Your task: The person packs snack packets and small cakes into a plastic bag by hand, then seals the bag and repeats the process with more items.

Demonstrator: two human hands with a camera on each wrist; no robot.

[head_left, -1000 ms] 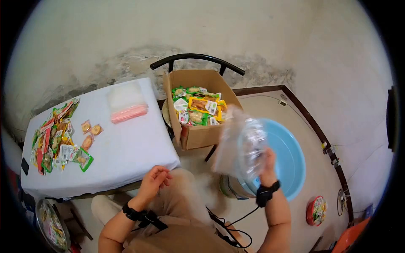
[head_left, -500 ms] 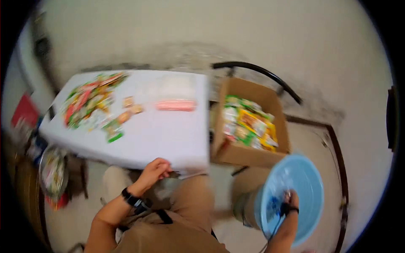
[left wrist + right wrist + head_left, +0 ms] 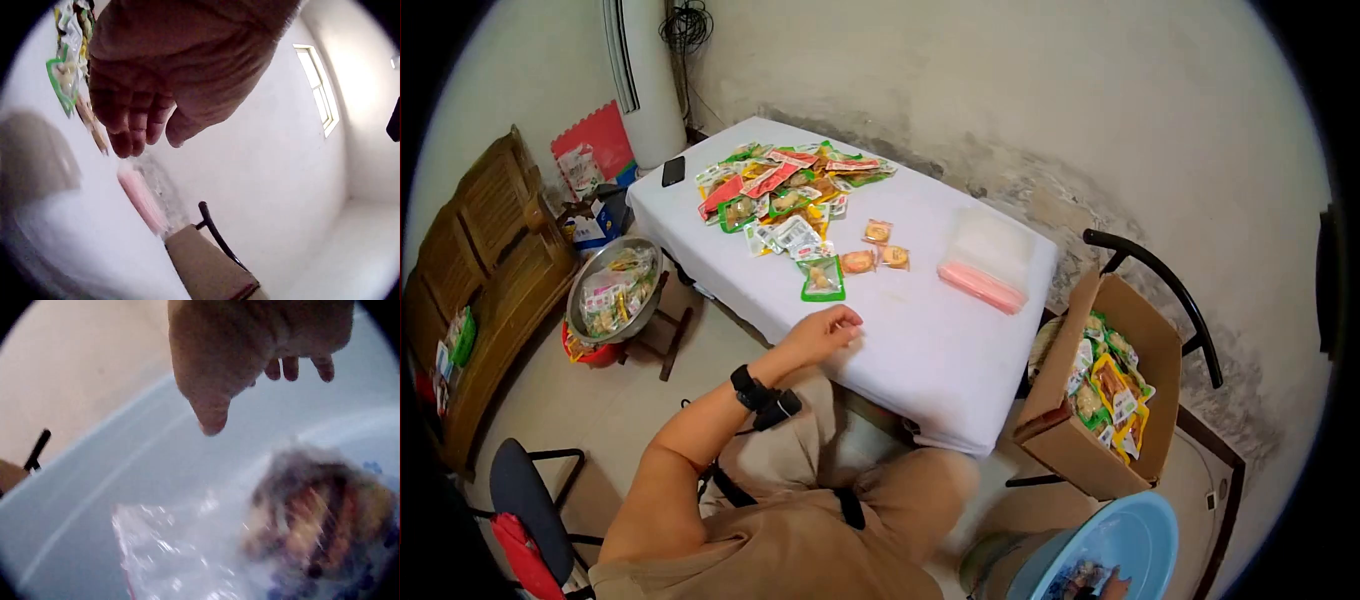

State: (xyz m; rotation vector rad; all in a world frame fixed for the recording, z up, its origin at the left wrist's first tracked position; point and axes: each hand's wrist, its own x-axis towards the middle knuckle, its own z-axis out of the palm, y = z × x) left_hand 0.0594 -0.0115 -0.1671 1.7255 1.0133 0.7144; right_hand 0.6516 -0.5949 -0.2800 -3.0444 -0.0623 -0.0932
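Observation:
My left hand (image 3: 825,335) hovers at the near edge of the white-covered table (image 3: 930,385), its fingers loosely bent and nothing in them. Just beyond lie a green-edged snack packet (image 3: 821,280) and several small wrapped cakes (image 3: 859,262). On the lower right, my right hand (image 3: 262,350) is over the light blue basin (image 3: 1155,530), thumb and fingers apart, holding nothing. Beneath it in the right wrist view lies a clear plastic bag (image 3: 181,562) with reddish-brown contents (image 3: 312,519), blurred, inside the basin.
A heap of snack packets (image 3: 775,185) covers the table's far left, near a phone (image 3: 673,171). Clear bags with pink edges (image 3: 985,285) are stacked at right. An open carton (image 3: 1050,390) of packets stands beside the table. A metal bowl (image 3: 655,285) and chair (image 3: 530,500) are at left.
My right hand has carried the clear bag down into the basin and let it go. The head view has swung left, while the left hand stays near the table edge.

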